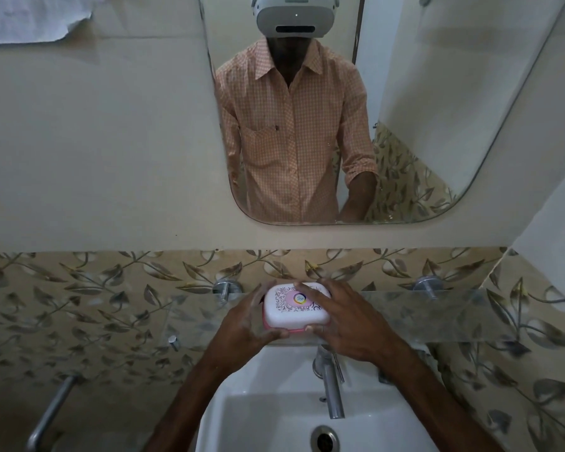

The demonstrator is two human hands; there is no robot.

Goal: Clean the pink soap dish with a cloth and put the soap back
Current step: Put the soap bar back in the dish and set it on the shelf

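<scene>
Head view, near to far. The sink with its drain lies closest, and the tap stands at its back edge.

Above the tap, both my forearms reach to the glass shelf, where the dish sits near the shelf's front edge. Its white lid is on, and its pink base shows only as a strip below. My left hand cups the dish's left end, with fingers curved behind it and the thumb at the front lower edge. My right hand grips the right end, with fingers laid over the lid and the thumb tucked at the front rim. The soap is not visible; whether it is inside I cannot tell.

I judge the step in hand to be lifting the closed dish off the shelf before opening and wiping it. To do it well:

- Keep the thumbs under the pink base, so that base and lid rise together.
- Lift straight up and level, since wet plastic may slip on glass.
- Bring the dish low over the sink before removing the lid, so a dropped soap lands in the basin.

Beyond the shelf are leaf-patterned tiles and the mirror. A white sheet hangs at the upper left, possibly the cloth, but I cannot confirm it.
</scene>
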